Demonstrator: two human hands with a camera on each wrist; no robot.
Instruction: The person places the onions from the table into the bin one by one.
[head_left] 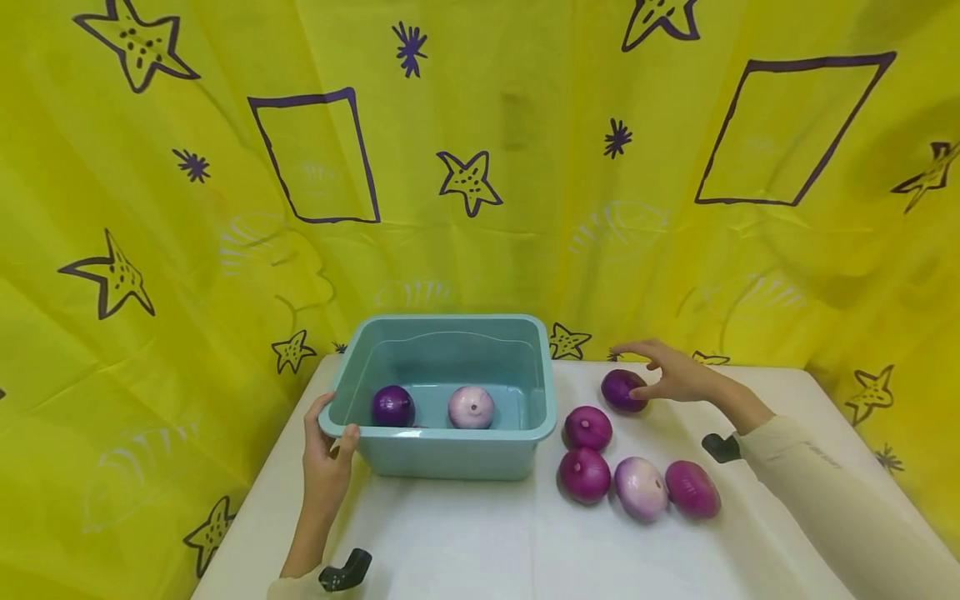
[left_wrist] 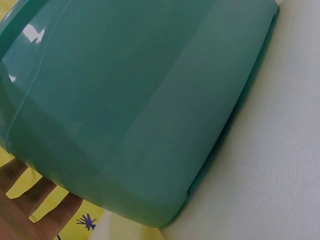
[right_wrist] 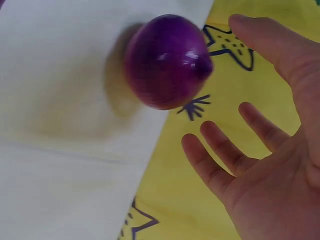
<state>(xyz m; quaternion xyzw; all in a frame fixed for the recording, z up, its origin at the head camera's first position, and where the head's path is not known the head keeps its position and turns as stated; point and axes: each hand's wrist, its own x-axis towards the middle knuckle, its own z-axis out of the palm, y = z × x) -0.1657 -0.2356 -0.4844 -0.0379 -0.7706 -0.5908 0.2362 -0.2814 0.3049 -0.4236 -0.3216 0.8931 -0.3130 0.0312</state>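
A teal plastic tub (head_left: 450, 457) stands on the white table (head_left: 465, 542) and holds a dark purple onion (head_left: 393, 406) and a pale onion (head_left: 471, 407). My left hand (head_left: 327, 446) grips the tub's front left corner, thumb on the rim; the left wrist view is filled by the tub wall (left_wrist: 135, 100) with my fingers (left_wrist: 30, 200) below. My right hand (head_left: 667, 373) hovers open, fingers spread, just over a dark purple onion (head_left: 622, 389) near the back edge. In the right wrist view that onion (right_wrist: 167, 61) lies beside my spread fingers (right_wrist: 250, 130), apart from them.
Several more onions lie right of the tub: two magenta ones (head_left: 587, 427) (head_left: 583, 475), a pale one (head_left: 641, 488) and another magenta one (head_left: 692, 488). A yellow cloth (head_left: 480, 167) with purple stars hangs behind and around the table.
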